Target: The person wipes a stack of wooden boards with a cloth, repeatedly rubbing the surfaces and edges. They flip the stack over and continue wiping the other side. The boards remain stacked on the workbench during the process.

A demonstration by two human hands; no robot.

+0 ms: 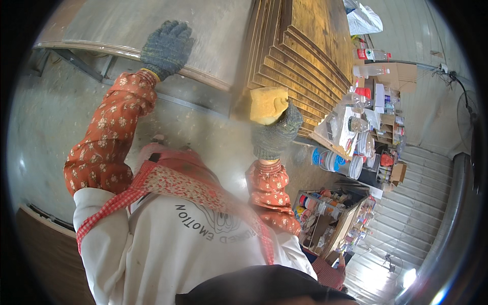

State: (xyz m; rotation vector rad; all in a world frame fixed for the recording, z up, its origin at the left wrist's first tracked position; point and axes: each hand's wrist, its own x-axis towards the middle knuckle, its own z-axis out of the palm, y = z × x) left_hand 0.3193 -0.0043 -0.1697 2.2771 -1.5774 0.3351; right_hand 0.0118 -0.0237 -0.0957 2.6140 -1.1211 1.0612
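My left hand, in a dark grey knitted glove, lies flat on the front edge of a grey-brown tabletop, its fingers stretched out and holding nothing. My right hand, gloved the same way, is closed around a yellow sponge. The sponge is held up beside the tabletop's right end, in front of a stack of brown wood-grain panels. Whether it touches the panels I cannot tell. Orange flowered sleeve covers are on both my forearms.
Plastic bottles, open cardboard boxes and paint tubs crowd the right side. A cluttered shelf stands lower right, near another person's sleeve. A metal frame runs beneath the tabletop. A fan is at far right.
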